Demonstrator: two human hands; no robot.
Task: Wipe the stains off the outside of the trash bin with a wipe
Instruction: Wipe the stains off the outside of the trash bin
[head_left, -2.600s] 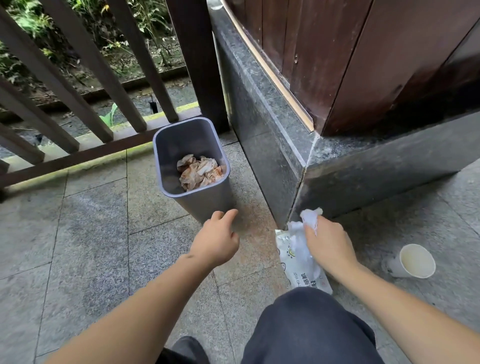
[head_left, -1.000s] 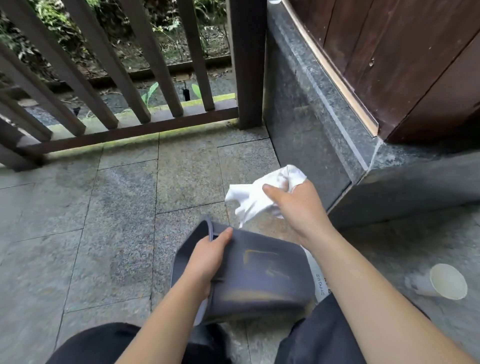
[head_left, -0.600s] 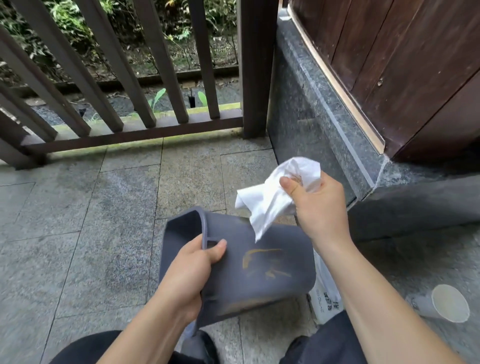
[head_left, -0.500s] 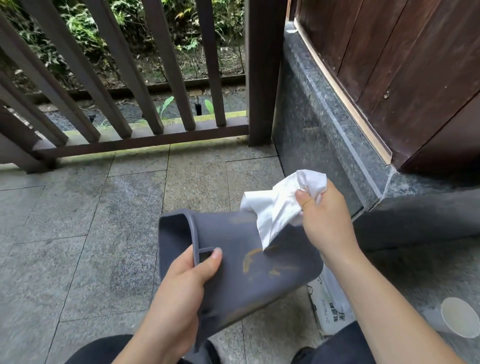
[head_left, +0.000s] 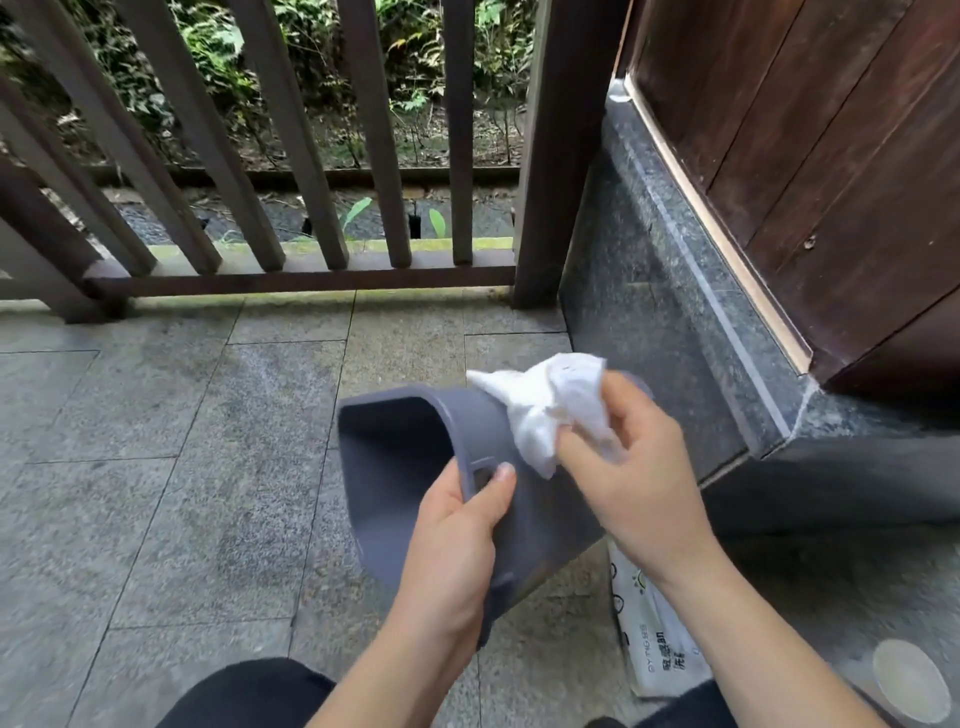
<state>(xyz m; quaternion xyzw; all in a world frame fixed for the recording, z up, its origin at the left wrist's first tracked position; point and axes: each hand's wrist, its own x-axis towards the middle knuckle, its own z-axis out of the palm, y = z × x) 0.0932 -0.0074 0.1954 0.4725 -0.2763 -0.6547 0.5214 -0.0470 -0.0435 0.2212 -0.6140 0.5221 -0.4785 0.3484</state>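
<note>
The grey plastic trash bin (head_left: 395, 467) is tipped on its side in front of me, its open mouth facing left. My left hand (head_left: 457, 540) grips the bin's rim, thumb over the handle slot. My right hand (head_left: 634, 467) holds a crumpled white wipe (head_left: 545, 405) bunched in its fingers and presses it against the bin's upper outside wall. The orange stains on that wall are hidden under my right hand and the wipe.
A white wipes packet (head_left: 654, 639) lies on the stone floor under my right forearm. A paper cup (head_left: 906, 680) lies at the lower right. A dark granite step (head_left: 675, 332) and wooden door stand right; a wooden railing (head_left: 291, 208) runs behind.
My left hand lifted the bin from the floor and tipped it onto its side. My right hand drew a wipe from the packet and brought it down onto the stained wall.
</note>
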